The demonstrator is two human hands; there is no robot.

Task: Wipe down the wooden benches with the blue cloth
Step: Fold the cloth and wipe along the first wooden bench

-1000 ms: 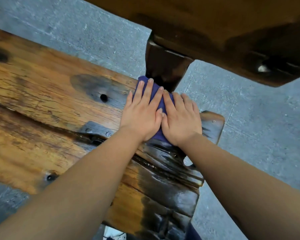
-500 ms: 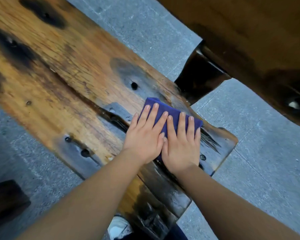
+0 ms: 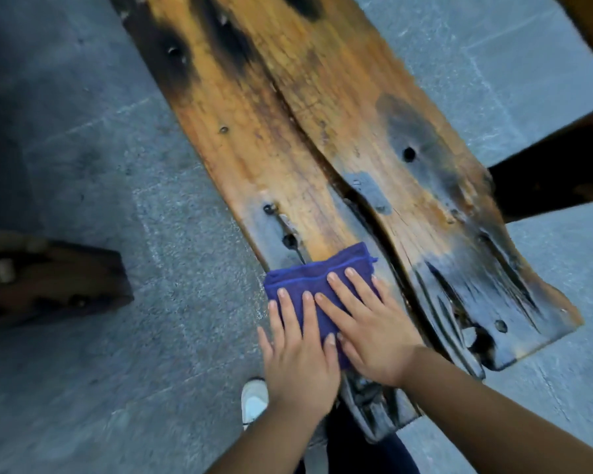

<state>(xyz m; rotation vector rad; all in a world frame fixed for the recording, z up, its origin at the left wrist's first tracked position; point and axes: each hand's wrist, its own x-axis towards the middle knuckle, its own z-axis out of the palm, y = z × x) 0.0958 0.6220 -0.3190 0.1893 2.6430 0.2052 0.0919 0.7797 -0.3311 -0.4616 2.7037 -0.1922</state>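
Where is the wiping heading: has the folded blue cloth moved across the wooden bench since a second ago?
Yes. The folded blue cloth has slid across the wooden bench, from the edge by the dark table leg, over the central crack, to the opposite edge.

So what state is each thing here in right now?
blue cloth: folded, flat on the bench's left edge, partly overhanging.
left hand: flat on the cloth, fingers straight.
right hand: flat on the cloth, fingers spread.
wooden bench: cracked lengthwise, dark and glossy at the near end.

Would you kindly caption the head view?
Both hands, left and right, press a blue cloth flat on the wooden bench.
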